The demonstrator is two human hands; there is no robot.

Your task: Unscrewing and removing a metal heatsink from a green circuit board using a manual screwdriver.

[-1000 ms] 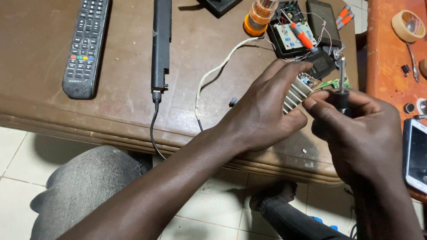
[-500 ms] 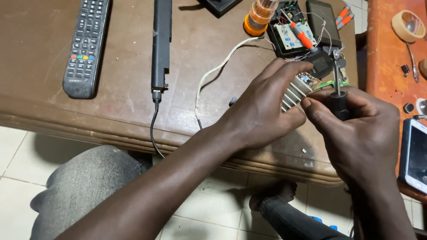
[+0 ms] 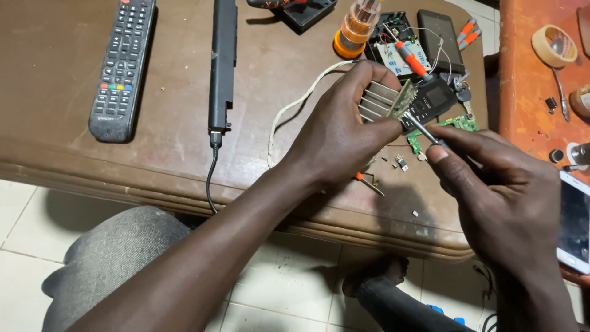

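Observation:
My left hand [image 3: 344, 132] grips a small green circuit board with a finned metal heatsink [image 3: 386, 101] and holds it up above the brown table [image 3: 55, 123]. My right hand [image 3: 498, 184] is closed around a thin screwdriver [image 3: 424, 130]. Its metal tip touches the lower edge of the board. A white cable [image 3: 295, 107] trails from behind my left hand across the table.
On the table lie a black remote [image 3: 120, 71], a long black bar with a cord [image 3: 222, 61], an orange bit holder [image 3: 357, 24], an opened device with boards and wires [image 3: 399, 49], and small loose parts [image 3: 399, 161]. Tape [image 3: 553, 44] and a phone [image 3: 574, 221] sit at right.
My right hand has tilted the screwdriver from upright to slanting, its tip now at the board's edge. My left hand has turned the board a little.

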